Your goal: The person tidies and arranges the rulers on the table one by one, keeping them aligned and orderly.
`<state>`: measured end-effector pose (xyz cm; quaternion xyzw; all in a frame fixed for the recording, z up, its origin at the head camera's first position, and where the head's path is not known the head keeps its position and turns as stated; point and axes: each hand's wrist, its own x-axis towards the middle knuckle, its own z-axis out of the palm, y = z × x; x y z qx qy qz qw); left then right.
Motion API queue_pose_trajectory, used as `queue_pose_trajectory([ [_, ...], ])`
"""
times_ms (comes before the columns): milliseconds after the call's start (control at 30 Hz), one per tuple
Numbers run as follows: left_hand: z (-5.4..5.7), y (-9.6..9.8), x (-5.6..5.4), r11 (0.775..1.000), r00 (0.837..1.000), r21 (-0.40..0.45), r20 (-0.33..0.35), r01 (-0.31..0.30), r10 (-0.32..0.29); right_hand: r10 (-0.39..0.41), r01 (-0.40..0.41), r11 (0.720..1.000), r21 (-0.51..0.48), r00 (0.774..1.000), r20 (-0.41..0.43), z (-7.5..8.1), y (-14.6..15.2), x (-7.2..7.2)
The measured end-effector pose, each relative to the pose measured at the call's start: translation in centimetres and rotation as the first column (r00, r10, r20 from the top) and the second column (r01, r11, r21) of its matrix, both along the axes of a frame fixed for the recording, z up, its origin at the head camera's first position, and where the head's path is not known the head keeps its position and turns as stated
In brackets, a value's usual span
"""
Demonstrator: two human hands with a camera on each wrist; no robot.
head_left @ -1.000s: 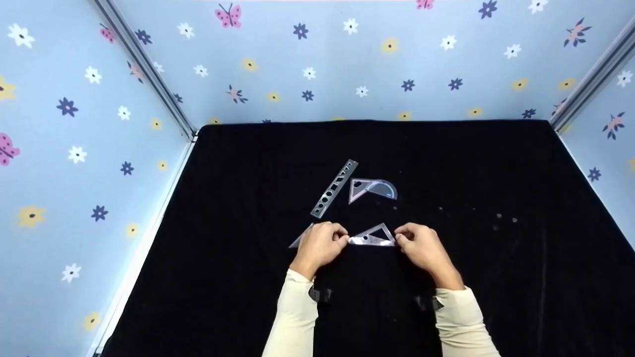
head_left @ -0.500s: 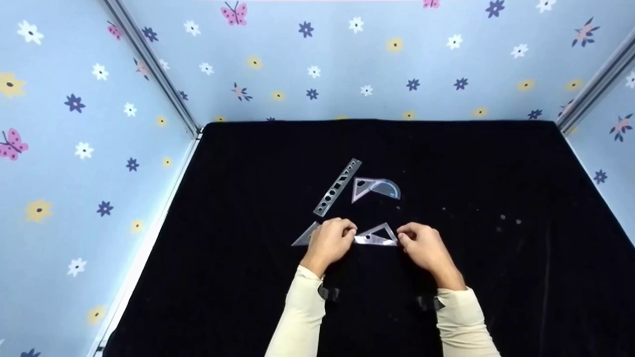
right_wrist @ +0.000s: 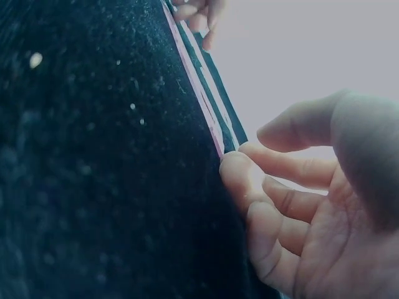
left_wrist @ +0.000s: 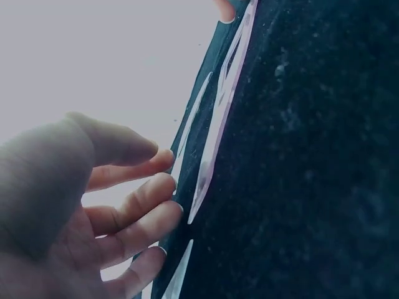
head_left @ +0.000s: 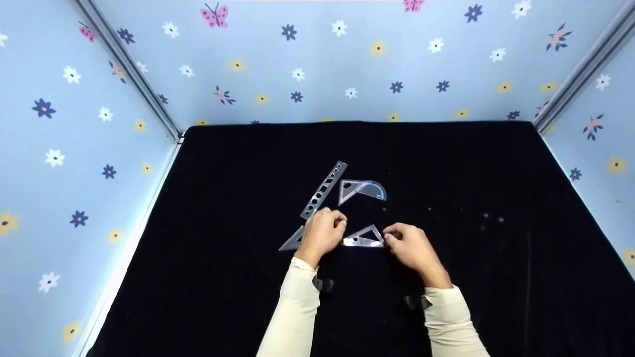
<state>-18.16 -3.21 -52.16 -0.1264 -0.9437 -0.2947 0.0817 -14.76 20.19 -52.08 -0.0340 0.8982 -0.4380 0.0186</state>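
Note:
A clear set square lies flat on the black cloth between both hands. My left hand hovers off its left corner, fingers loosely bent and holding nothing. In the left wrist view, the fingertips stand apart from the set square. My right hand is at the right corner; its bent fingers appear to touch the tip of the set square, while the thumb stays apart. Another clear set square lies partly hidden under the left hand.
Beyond the hands a clear ruler with cut-out shapes lies slanted. A smaller set square and a protractor lie to its right, overlapping. Black cloth covers the table, with a flowered wall behind.
My left hand has let go of the set square's left corner and moved slightly away from me. My right hand stays by the right corner. The head view has shifted slightly.

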Motion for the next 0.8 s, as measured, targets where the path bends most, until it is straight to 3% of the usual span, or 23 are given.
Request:
queue_pose_trajectory([
  [133,0.1,0.2,-0.5,0.999,0.999,0.022,0.025,-0.024,0.023,-0.007,0.007,0.999,0.037,1.0,-0.007,0.2,-0.4,-0.3],
  [233,0.1,0.6,-0.7,0.999,0.996,0.026,0.081,-0.037,0.035,-0.014,0.013,0.999,0.05,1.0,0.026,0.4,-0.3,-0.3],
  [467,0.5,1.8,-0.8,0.995,0.962,0.036,0.262,-0.089,0.077,-0.027,0.024,0.999,0.034,0.995,0.1,1.6,0.2,-1.3],
  [633,0.5,2.4,-0.9,0.989,0.947,0.054,0.3,-0.139,0.116,-0.01,0.014,1.0,-0.028,0.99,0.143,2.4,0.1,-2.3],
  [800,0.6,2.4,-1.1,0.98,0.938,0.099,0.322,-0.171,0.132,0.002,0.003,0.999,-0.048,0.994,0.107,2.8,-0.2,-3.5],
])
